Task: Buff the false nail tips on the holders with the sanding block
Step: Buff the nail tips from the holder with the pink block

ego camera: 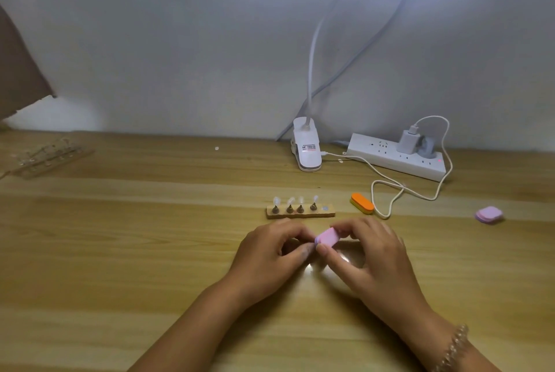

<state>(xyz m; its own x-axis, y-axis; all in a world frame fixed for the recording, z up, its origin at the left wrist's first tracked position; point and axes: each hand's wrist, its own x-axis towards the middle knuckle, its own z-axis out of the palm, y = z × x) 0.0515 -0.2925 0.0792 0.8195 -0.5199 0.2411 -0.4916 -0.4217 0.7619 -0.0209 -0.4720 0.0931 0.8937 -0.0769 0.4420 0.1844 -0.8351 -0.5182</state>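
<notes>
Head view: pinching pink rectangular foam sanding block (327,236) with right hand (372,254); left hand (270,254) curled against its left end, hold hidden.

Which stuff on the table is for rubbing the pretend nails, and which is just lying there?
For the job:
- pink sanding block, pinched by the right hand
- left hand, close against it
- four nail tips on the wooden stand

Just lying there:
- orange block
- pink pads
- power strip
- lamp clip
- clear rack
</notes>
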